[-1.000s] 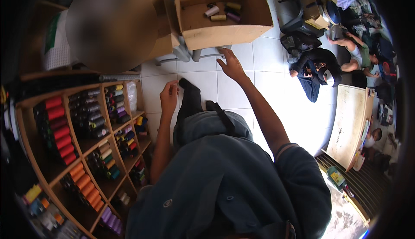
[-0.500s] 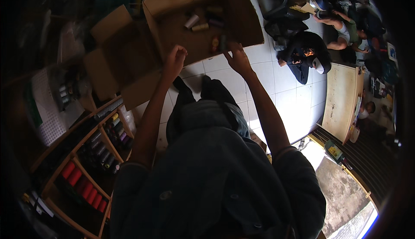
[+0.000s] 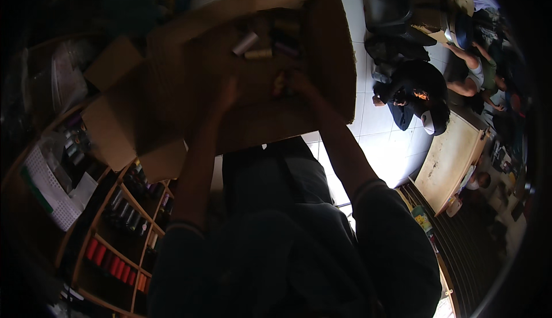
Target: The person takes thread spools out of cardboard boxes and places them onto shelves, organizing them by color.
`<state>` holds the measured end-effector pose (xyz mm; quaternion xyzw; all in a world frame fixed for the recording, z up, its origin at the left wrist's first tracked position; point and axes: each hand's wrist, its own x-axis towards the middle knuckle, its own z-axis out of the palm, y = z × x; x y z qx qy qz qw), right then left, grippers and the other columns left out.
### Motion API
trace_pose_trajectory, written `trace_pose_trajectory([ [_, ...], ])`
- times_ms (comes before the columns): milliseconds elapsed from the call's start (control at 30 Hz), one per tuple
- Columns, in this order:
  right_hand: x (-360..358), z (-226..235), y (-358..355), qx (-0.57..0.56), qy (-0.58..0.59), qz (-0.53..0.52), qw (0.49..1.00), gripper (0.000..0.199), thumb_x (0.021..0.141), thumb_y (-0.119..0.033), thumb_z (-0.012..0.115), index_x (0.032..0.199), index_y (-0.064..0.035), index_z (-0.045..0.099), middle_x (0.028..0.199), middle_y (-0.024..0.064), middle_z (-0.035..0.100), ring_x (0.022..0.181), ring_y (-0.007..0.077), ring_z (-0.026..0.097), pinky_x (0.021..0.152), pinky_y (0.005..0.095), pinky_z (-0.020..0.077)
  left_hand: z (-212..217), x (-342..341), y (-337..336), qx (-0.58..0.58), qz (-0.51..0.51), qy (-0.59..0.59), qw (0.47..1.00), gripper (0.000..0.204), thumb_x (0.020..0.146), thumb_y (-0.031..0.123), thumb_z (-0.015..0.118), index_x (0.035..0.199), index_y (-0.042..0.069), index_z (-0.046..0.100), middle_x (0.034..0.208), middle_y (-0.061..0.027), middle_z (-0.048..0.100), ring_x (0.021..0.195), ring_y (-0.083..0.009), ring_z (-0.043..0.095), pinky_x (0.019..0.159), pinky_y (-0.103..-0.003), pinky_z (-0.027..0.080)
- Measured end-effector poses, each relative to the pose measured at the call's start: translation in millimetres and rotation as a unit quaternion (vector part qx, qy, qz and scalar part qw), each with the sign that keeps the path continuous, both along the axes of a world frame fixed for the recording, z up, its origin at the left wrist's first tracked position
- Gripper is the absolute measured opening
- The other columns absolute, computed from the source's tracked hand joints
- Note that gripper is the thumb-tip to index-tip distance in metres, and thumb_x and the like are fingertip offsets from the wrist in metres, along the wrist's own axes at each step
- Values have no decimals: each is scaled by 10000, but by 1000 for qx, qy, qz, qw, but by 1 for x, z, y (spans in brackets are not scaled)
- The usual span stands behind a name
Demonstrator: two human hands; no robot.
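Both my arms reach into a large open cardboard box (image 3: 253, 131), whose inside is in deep shadow. My right hand (image 3: 298, 81) is down in the box on its right side, its fingers curled in beside a small orange-yellow spool (image 3: 279, 83); what it grips is too dark to make out. Farther left, my left hand (image 3: 230, 92) hangs over the box floor, its fingers lost in shadow. Beyond the hands lie a pale thread spool (image 3: 245, 43), a yellowish spool (image 3: 258, 54) and a purplish one (image 3: 286, 49).
On my left stands a wooden rack (image 3: 109, 243) with red (image 3: 109, 260) and dark thread cones. A white perforated basket (image 3: 54, 194) sits behind it. To the right, a person in black (image 3: 417, 91) sits on the tiled floor (image 3: 374, 140) near a wooden table (image 3: 451, 157). Another person is beyond.
Both hands have gone deeper into the box, the right one to the spot beside the orange spool. The box now appears closer to my body, covering my feet.
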<state>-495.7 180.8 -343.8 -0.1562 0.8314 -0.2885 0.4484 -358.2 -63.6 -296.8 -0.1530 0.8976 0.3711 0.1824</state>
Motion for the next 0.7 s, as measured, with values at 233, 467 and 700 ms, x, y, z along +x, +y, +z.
trace_pose_trajectory([
  [233, 18, -74, 0, 76, 14, -51, 996, 452, 800, -348, 601, 1080, 6, 597, 1057, 222, 605, 997, 339, 581, 900, 435, 427, -78, -68, -5, -153, -12, 88, 984, 443, 893, 217, 509, 1280, 14, 439, 1260, -246, 452, 1166, -399, 433, 1003, -460, 358],
  [467, 45, -144, 51, 122, 152, -96, 976, 558, 797, -397, 614, 1151, 32, 561, 1152, 247, 564, 1102, 364, 527, 1011, 451, 360, -80, -132, 45, 23, 160, 65, 985, 488, 892, 256, 515, 1312, 33, 408, 1291, -221, 439, 1185, -385, 427, 1005, -456, 352],
  [700, 2, -48, -13, 82, 51, 29, 995, 591, 801, -308, 620, 1283, -8, 454, 1334, 231, 410, 1244, 363, 390, 1070, 452, 290, -56, -112, 9, 121, 275, -11, 954, 468, 875, 265, 540, 1268, 19, 475, 1313, -228, 420, 1222, -390, 399, 1008, -442, 356],
])
